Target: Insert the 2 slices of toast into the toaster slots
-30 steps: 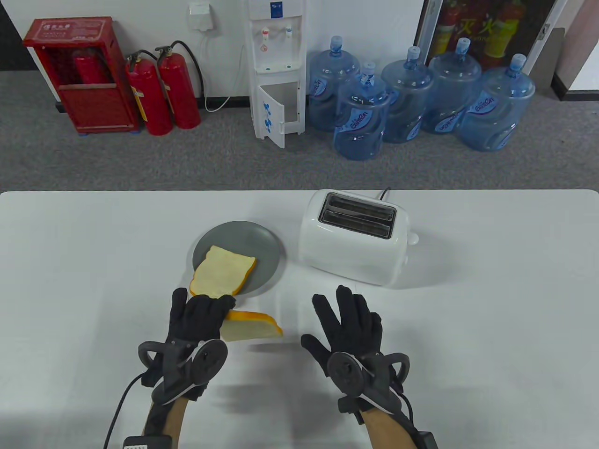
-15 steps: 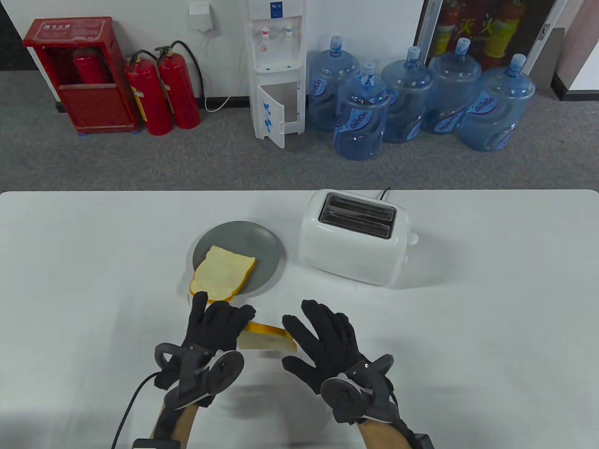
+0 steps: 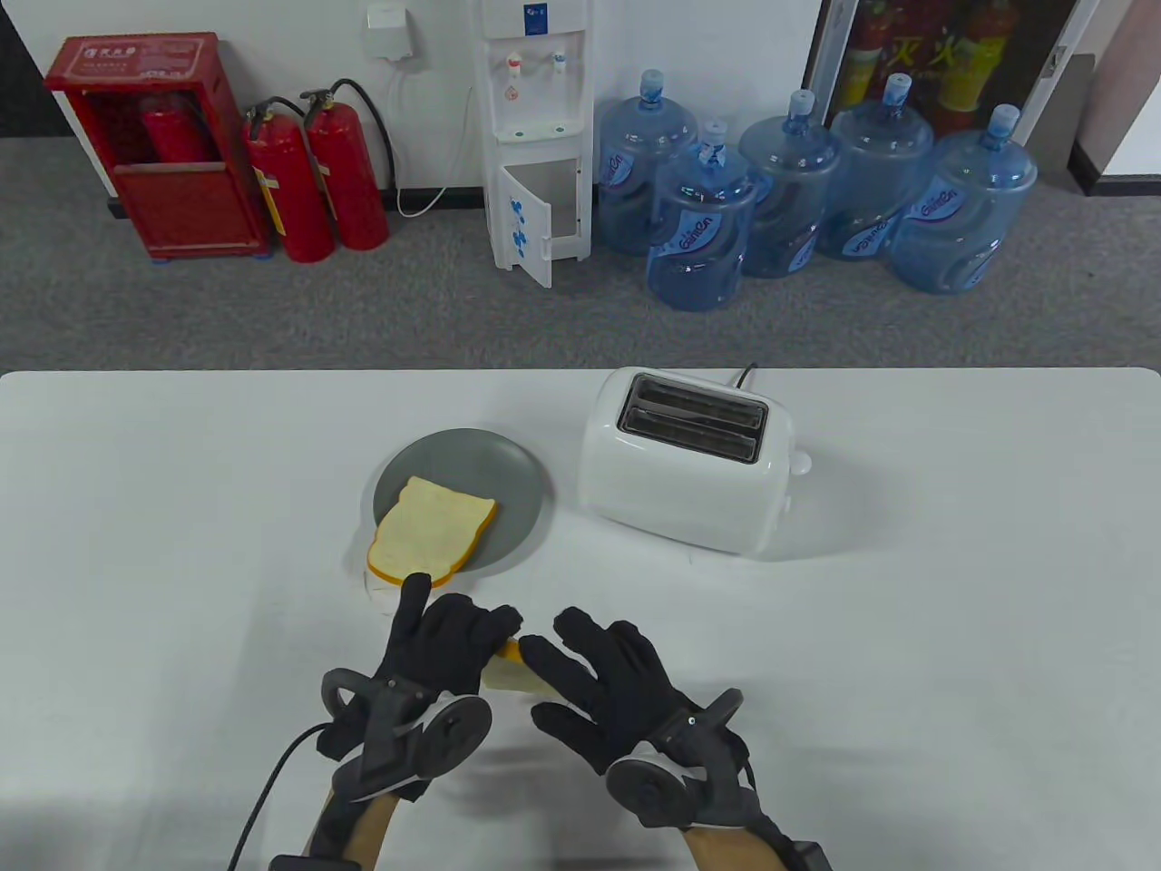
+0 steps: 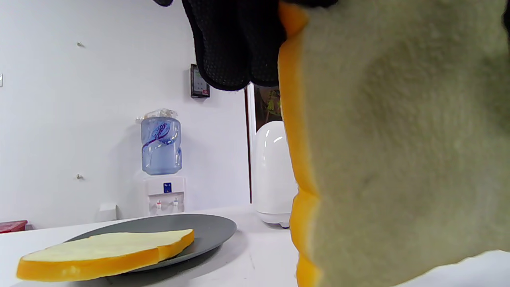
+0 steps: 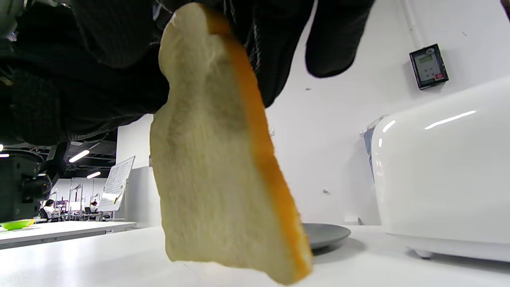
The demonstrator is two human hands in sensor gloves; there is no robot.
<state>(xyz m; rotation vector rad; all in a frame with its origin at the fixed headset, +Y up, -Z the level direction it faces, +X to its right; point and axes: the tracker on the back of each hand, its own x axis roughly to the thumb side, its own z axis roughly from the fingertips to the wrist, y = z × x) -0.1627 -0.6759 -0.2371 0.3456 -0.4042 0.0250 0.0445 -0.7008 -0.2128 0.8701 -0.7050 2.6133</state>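
One toast slice (image 3: 505,676) hangs just above the table between my two hands, tilted almost on edge. My left hand (image 3: 458,635) pinches its left end, and its fingers (image 4: 235,44) curl over the crust of that slice (image 4: 398,159). My right hand (image 3: 585,667) wraps its fingers (image 5: 334,36) over the other end of the slice (image 5: 215,179). The second slice (image 3: 434,535) lies flat on the grey plate (image 3: 512,472), overhanging the near rim. The white toaster (image 3: 680,481) stands to the right of the plate, with both slots (image 3: 694,417) showing nothing inside.
The toaster's lever knob (image 3: 800,463) sticks out on its right side and its cord (image 3: 746,374) runs off the far table edge. Beyond the table are water bottles (image 3: 703,227) and fire extinguishers (image 3: 317,181) on the floor.
My left hand has carried the slice to the right and toward me. My right hand, spread open before, has moved left and closed its fingers over the slice's right end.
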